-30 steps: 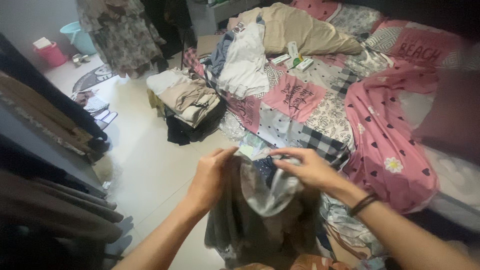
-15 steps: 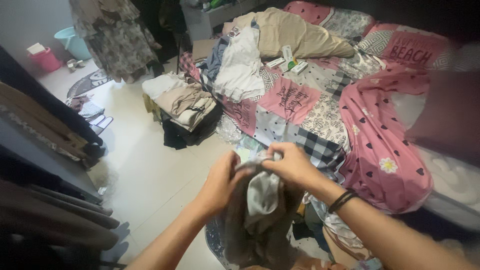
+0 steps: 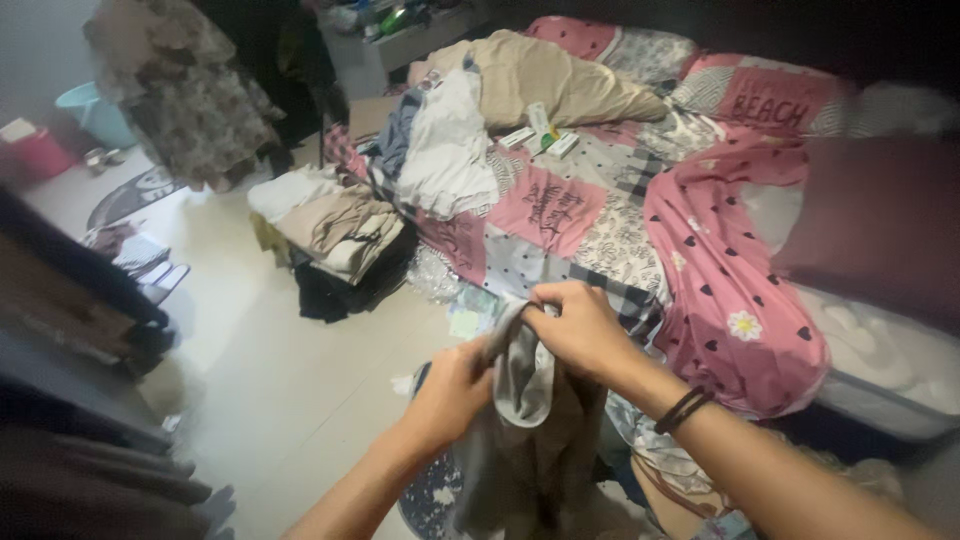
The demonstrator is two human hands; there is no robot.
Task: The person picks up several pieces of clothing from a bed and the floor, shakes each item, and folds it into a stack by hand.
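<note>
A grey garment (image 3: 525, 420) hangs down in front of me, bunched at its top edge. My right hand (image 3: 580, 330) grips that top edge from above, a dark band on its wrist. My left hand (image 3: 455, 390) clasps the cloth lower on its left side. Both hands are close together over the floor beside the bed (image 3: 600, 210), which is covered by a pink and grey patchwork quilt.
A stack of folded clothes (image 3: 335, 235) sits on the pale tiled floor (image 3: 260, 370) by the bed. Loose clothes (image 3: 445, 140), a beige pillow (image 3: 545, 75) and small boxes (image 3: 540, 130) lie on the bed. A floral dress (image 3: 170, 90) hangs at back left near buckets (image 3: 90, 110). Dark furniture stands at left.
The garment has been gathered tighter and narrower. My left hand has dropped lower on the cloth while my right hand stays on top. The view has shifted right.
</note>
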